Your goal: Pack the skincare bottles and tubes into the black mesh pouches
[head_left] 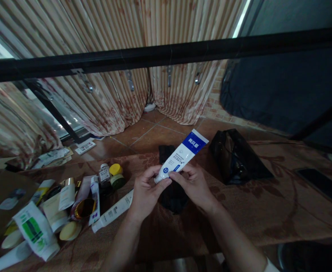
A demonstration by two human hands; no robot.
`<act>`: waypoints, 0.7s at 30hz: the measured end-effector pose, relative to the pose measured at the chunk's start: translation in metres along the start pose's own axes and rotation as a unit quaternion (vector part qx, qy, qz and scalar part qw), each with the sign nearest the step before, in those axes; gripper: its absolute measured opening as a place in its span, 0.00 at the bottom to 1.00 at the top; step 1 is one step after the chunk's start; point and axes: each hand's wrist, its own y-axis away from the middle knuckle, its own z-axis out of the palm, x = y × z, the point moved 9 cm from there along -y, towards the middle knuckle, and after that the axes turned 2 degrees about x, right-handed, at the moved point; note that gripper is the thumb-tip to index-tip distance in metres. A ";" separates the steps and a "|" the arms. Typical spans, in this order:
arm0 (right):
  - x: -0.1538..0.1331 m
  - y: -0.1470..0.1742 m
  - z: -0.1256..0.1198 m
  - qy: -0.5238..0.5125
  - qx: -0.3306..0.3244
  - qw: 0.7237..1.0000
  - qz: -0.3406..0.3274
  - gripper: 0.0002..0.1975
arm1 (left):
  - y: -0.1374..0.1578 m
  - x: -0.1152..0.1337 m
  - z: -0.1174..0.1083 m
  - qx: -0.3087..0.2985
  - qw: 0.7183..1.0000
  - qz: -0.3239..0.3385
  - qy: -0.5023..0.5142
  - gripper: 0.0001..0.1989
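Between both hands I hold a white and blue squeeze tube (180, 155), tilted with its flat blue end up and to the right. My left hand (147, 192) grips it at the lower, narrow end, where the cap is mostly covered by fingers. My right hand (194, 185) pinches its lower right side, thumb on the front. Below the tube a black bundle (173, 198) lies on the cloth. A long white tube (113, 211) rests just left of my left hand, one end hidden behind it.
On the left lie a white-green tube (35, 230), a yellow-lidded jar (116, 175), an amber round container (84, 207) and several other tubes. A black bag (235, 156) sits at right, near a dark flat device (323, 189). A black rail (166, 53) crosses before the curtains (106, 34).
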 end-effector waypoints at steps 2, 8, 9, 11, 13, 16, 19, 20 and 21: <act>-0.003 0.000 -0.002 -0.001 0.007 1.000 -0.009 0.07 | 0.001 0.001 0.000 0.002 1.000 0.006 -0.012 0.15; -0.009 0.000 0.001 0.000 0.002 0.999 -0.033 0.07 | 0.002 0.007 0.000 0.005 0.999 0.013 -0.032 0.13; -0.011 0.000 0.002 0.005 -0.002 0.999 -0.036 0.08 | 0.002 0.008 0.000 0.006 0.999 0.013 -0.037 0.12; -0.016 0.001 0.003 0.021 -0.008 0.998 -0.053 0.08 | 0.003 0.011 -0.001 0.005 0.999 0.018 -0.050 0.10; -0.023 0.001 0.003 0.044 -0.009 0.996 -0.080 0.07 | 0.003 0.012 -0.001 0.008 0.999 0.015 -0.050 0.08; -0.030 0.001 -0.002 0.079 0.012 0.991 -0.109 0.06 | 0.003 0.009 -0.003 0.021 1.000 -0.004 0.000 0.08; -0.027 0.000 -0.011 0.089 0.056 0.989 -0.107 0.04 | 0.001 0.000 -0.008 0.047 0.995 -0.030 0.087 0.09; -0.024 -0.001 -0.013 0.092 0.068 0.988 -0.102 0.04 | 0.000 -0.003 -0.010 0.058 0.990 -0.038 0.121 0.10; -0.021 -0.001 -0.014 0.097 0.075 0.988 -0.097 0.04 | -0.001 -0.006 -0.012 0.067 0.985 -0.045 0.152 0.10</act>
